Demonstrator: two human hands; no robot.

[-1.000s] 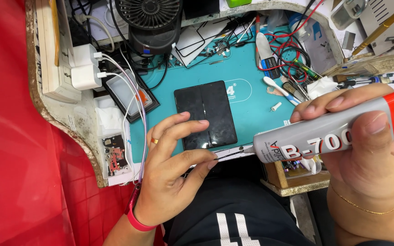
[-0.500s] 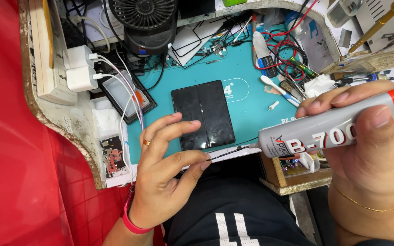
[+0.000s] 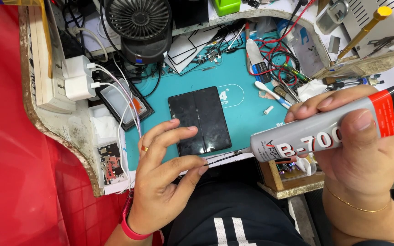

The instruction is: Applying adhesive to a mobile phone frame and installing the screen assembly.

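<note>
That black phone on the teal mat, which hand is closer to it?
Left. The left hand has fingertips at the black phone's near-left edge; the right hand is off to its right, gripping a grey glue tube.
</note>
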